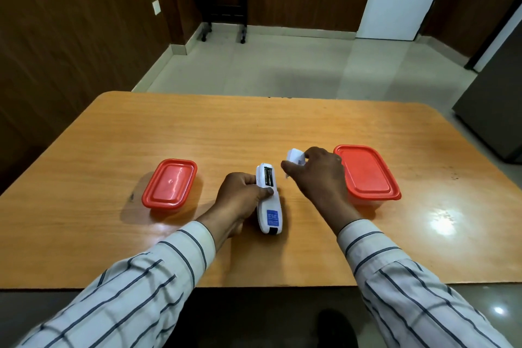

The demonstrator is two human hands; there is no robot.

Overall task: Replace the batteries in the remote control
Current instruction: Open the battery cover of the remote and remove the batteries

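You are seated at the near edge of a wide orange-brown wooden table (254,127), most of it bare toward the far edge and both far corners. Two closed red-lidded containers sit on it: the larger container (367,172) right of centre, the smaller container (169,183) left of centre, well apart from each other.

Between them, near the middle of the near half, lies the white remote control (268,200), back side up, its long axis running away from you. Your left hand (240,198) is clamped around its left side, thumb pressing on the back. The battery compartment (268,176) at the far end is uncovered, with batteries apparently still inside. Your right hand (316,175) is pinched closed on the white battery cover (294,156), lifted just beside the remote and close to the larger container.

Likely next: set the cover down on the bare wood between remote and larger container, where you can find it again. Keep the left hand's hold steady so the remote stays flat. There is free room ahead of the remote.
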